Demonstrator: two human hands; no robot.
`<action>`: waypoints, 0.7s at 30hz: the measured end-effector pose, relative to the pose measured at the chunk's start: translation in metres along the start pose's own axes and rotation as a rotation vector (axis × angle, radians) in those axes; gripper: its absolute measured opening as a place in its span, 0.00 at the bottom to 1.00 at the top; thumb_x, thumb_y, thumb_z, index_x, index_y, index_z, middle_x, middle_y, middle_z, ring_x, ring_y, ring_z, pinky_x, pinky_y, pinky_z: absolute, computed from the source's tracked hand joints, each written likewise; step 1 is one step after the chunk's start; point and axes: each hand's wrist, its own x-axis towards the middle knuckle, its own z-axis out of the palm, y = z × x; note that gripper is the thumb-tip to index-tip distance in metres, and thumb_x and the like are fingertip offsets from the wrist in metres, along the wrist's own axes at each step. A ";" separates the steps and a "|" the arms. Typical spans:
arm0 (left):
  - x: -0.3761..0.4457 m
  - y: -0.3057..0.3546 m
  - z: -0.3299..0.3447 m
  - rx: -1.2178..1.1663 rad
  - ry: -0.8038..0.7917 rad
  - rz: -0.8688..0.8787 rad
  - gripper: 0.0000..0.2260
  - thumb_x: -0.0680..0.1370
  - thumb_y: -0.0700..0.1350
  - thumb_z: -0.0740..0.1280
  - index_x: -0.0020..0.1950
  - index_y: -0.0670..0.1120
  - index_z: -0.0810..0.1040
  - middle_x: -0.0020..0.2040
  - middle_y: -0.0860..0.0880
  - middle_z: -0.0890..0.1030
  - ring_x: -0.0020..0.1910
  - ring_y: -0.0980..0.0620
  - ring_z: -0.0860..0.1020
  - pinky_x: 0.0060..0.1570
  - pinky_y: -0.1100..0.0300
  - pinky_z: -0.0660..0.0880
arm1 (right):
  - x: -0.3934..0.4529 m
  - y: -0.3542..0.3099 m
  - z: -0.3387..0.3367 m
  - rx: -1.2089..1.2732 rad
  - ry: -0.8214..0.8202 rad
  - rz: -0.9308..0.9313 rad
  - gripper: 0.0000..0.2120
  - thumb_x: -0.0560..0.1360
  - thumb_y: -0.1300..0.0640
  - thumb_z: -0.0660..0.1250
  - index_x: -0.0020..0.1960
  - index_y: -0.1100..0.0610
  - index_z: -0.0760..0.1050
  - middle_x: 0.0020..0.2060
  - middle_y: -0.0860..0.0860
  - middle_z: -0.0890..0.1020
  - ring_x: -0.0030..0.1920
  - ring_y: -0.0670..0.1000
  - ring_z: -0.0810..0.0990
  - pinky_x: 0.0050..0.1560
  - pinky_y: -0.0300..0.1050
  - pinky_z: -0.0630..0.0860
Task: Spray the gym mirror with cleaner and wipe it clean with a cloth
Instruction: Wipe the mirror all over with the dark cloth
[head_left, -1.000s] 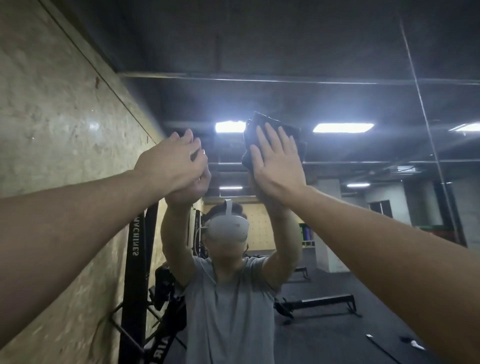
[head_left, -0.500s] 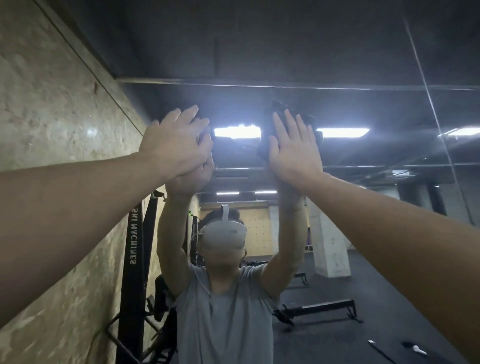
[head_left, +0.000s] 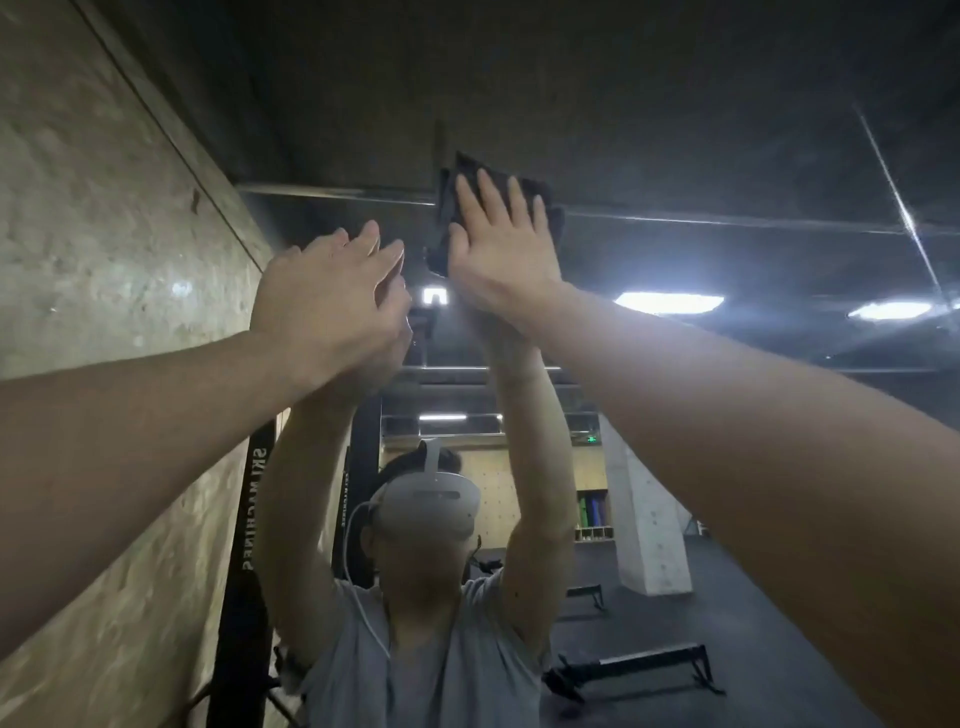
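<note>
Cloth (head_left: 470, 176) lay flat under our right hand (head_left: 501, 254), whose fingers were straight and spread, pressing the dark fabric against the mirror (head_left: 727, 467) in the upper middle of the frame. A second earlier that hand and cloth had sat lower on the glass, over a reflected ceiling light; they had since climbed to the strip where the mirror's top edge meets the dark ceiling (head_left: 571, 78). We judged this meant the wipe had reached the top of the pane, so the next pass would likely run sideways or back down.

Our left hand (head_left: 327, 301) stayed just beside it to the left, fingers straight and relaxed, holding nothing, touching or nearly touching the glass; we could not tell which.

Folded into a rough rectangle, the cloth had its long axis tilted slightly right of vertical, its upper corner pointing toward the top of the frame.
</note>
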 end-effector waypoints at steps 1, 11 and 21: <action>0.000 0.002 -0.003 -0.006 0.013 -0.007 0.24 0.80 0.57 0.51 0.74 0.53 0.71 0.74 0.47 0.73 0.66 0.42 0.76 0.59 0.44 0.75 | 0.000 -0.009 0.003 -0.001 -0.013 -0.050 0.29 0.85 0.45 0.44 0.84 0.49 0.47 0.84 0.49 0.47 0.83 0.55 0.42 0.81 0.56 0.37; 0.039 0.003 -0.025 -0.136 0.044 -0.060 0.18 0.81 0.54 0.53 0.65 0.52 0.77 0.70 0.47 0.75 0.69 0.43 0.72 0.65 0.42 0.71 | 0.011 0.109 -0.033 -0.020 0.053 0.251 0.27 0.86 0.47 0.46 0.84 0.47 0.48 0.84 0.48 0.49 0.83 0.54 0.47 0.81 0.52 0.41; 0.051 -0.006 -0.017 -0.081 -0.110 -0.068 0.20 0.82 0.56 0.50 0.67 0.53 0.74 0.69 0.50 0.74 0.65 0.43 0.74 0.57 0.46 0.74 | 0.025 0.106 -0.033 0.015 0.091 0.437 0.29 0.84 0.47 0.46 0.84 0.48 0.47 0.84 0.53 0.48 0.83 0.59 0.43 0.81 0.59 0.39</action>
